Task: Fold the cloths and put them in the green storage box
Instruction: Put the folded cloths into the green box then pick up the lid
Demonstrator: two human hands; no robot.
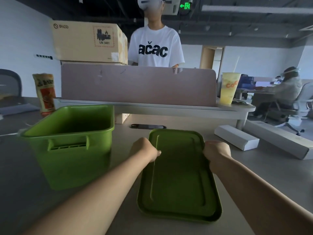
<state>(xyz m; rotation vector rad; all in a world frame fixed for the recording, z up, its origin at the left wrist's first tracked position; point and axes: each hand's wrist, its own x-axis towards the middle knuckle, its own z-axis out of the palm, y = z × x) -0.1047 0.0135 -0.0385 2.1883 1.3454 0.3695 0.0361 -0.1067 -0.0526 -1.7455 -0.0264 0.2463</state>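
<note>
A green storage box (74, 155) stands open on the grey table at the left, its inside bare as far as I can see. To its right lies the box's flat green lid (179, 175), long side pointing away from me. My left hand (144, 150) grips the lid's left edge near the far end. My right hand (216, 152) grips the right edge opposite. I see no cloths anywhere in view.
A pink desk divider (138, 85) runs across the back, with a person in a white T-shirt behind it. A snack bag (44, 94) stands at back left, a yellow drink cup (229, 89) at back right. Two long white boxes (237, 137) lie right.
</note>
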